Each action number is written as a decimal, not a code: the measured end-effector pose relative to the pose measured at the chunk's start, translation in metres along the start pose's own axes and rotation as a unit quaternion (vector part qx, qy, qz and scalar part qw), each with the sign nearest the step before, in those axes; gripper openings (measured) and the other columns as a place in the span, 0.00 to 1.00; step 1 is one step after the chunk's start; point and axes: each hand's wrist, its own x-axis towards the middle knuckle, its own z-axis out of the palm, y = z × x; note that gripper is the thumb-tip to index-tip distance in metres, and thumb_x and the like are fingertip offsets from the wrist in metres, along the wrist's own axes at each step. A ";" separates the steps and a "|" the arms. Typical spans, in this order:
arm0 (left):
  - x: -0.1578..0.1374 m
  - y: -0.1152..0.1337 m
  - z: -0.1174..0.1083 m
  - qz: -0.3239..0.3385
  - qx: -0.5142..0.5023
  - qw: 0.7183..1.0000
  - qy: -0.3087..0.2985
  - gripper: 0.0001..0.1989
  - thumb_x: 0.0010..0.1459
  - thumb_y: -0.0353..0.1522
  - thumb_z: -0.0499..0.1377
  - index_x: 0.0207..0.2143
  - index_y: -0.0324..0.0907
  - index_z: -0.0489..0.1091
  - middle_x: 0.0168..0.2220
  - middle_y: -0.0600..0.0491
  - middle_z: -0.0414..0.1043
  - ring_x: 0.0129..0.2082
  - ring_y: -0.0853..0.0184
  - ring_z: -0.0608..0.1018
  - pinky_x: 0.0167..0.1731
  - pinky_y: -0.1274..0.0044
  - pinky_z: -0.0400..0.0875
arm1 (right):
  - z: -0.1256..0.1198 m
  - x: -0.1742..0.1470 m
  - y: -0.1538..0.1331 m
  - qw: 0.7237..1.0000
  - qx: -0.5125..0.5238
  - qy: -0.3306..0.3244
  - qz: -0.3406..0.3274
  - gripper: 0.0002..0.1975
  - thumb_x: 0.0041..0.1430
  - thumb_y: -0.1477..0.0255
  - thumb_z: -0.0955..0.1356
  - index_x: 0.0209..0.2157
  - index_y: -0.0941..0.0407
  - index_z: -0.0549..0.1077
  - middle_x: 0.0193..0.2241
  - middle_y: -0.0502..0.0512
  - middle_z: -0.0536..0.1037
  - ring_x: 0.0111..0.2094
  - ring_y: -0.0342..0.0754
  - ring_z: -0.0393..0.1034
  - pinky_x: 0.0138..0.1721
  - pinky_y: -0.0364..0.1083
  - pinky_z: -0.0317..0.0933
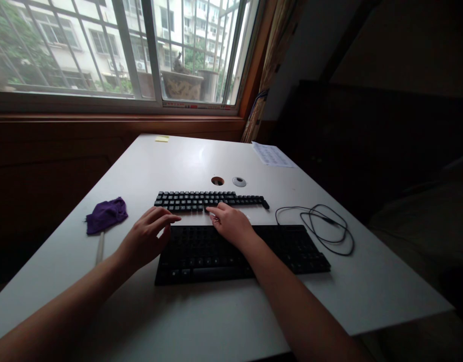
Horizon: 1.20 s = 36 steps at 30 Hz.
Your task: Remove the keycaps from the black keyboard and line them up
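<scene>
A black keyboard [220, 261] lies on the white desk, most of its upper part dark and seemingly without keycaps; some keys show along its lower left. Behind it, loose black keycaps [182, 201] stand in several rows. My right hand [231, 223] reaches over the keyboard to the front row, index finger on a keycap there and the other fingers curled in. What lies under its fingertips is partly hidden. My left hand [148, 234] hovers by the keyboard's upper left corner, fingers loosely bent and thumb apart, with nothing visible in it.
On the left lies a purple cloth [106, 216] on a pale stick [99, 249]. A coiled black cable [329, 221] rests at right. Farther back are a cable hole [217, 181], its round grey cover [239, 182], a printed sheet [274, 155] and a yellow note [162, 139].
</scene>
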 end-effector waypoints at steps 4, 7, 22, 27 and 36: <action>0.001 0.001 0.000 0.004 -0.001 1.000 0.002 0.14 0.59 0.20 0.53 0.44 0.41 0.71 0.38 0.49 0.71 0.36 0.65 0.73 0.37 0.72 0.71 | -0.001 0.000 -0.002 1.000 -0.009 -0.008 0.008 0.20 0.68 0.64 0.59 0.58 0.45 0.68 0.47 0.53 0.74 0.39 0.48 0.73 0.39 0.45 0.63; 0.001 0.001 0.000 0.002 -0.001 1.000 0.002 0.14 0.59 0.20 0.53 0.44 0.41 0.71 0.37 0.49 0.71 0.36 0.65 0.72 0.37 0.72 0.71 | -0.002 0.000 -0.003 1.000 -0.011 -0.016 0.012 0.20 0.68 0.64 0.58 0.59 0.44 0.67 0.47 0.54 0.73 0.40 0.48 0.73 0.40 0.45 0.63; -0.002 -0.002 0.003 -0.009 -0.012 1.000 -0.005 0.14 0.59 0.20 0.54 0.45 0.42 0.71 0.38 0.49 0.70 0.37 0.65 0.72 0.39 0.72 0.70 | 0.000 0.001 -0.003 1.000 -0.015 -0.009 0.009 0.20 0.68 0.65 0.59 0.59 0.45 0.66 0.46 0.53 0.74 0.40 0.49 0.73 0.38 0.45 0.64; -0.002 -0.002 0.004 -0.010 -0.014 1.000 -0.008 0.14 0.59 0.21 0.54 0.45 0.42 0.71 0.38 0.49 0.70 0.37 0.65 0.72 0.38 0.72 0.70 | -0.002 0.001 -0.005 0.999 -0.025 -0.026 0.015 0.21 0.68 0.64 0.59 0.60 0.45 0.65 0.48 0.54 0.73 0.41 0.48 0.73 0.39 0.45 0.64; -0.001 -0.001 0.004 -0.008 -0.012 1.000 -0.010 0.15 0.59 0.20 0.53 0.44 0.42 0.71 0.38 0.49 0.70 0.37 0.65 0.72 0.38 0.72 0.71 | -0.003 0.001 -0.005 0.999 -0.016 -0.026 0.012 0.21 0.68 0.66 0.59 0.60 0.47 0.66 0.48 0.55 0.73 0.41 0.49 0.73 0.40 0.45 0.64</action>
